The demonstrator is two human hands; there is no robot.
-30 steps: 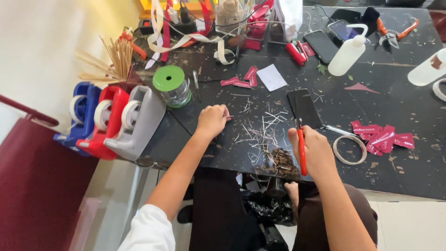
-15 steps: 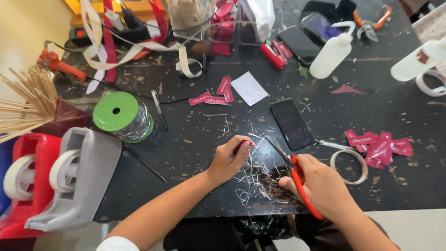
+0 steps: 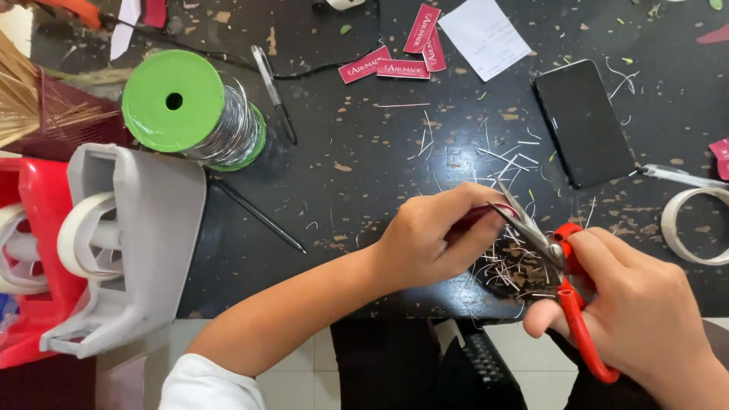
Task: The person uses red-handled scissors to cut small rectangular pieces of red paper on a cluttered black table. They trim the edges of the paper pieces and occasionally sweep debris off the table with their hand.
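Red-handled scissors (image 3: 558, 273) sit in the right hand (image 3: 645, 319), whose fingers are curled shut around the glossy plastic loops; the thin, pointed metal blades stand slightly apart and angle up and to the left, their tips just at the left hand's fingertips. The left hand (image 3: 433, 239) is closed in a pinch on a small dark-red strip (image 3: 474, 219), flat and narrow, which lies between its fingers and the blades; how much of the strip is hidden inside the grip cannot be told. Below the blades, at the table's near edge, lies a loose heap of pale, hair-thin snippets (image 3: 512, 266), and more are scattered over the black table (image 3: 364, 175), whose matt top is scuffed and speckled with tan flecks. Well up from the hands rests a black smartphone (image 3: 585, 121), smooth and rectangular, with a white paper slip (image 3: 486, 34) and several small red labels (image 3: 395, 64) beyond it. To the left stands a spool of silvery wire (image 3: 194, 110) with a flat green plastic cap, and near it a grey plastic tape dispenser (image 3: 125, 243) carrying a cream roll. A ring of clear tape (image 3: 687, 228) lies at the right edge.
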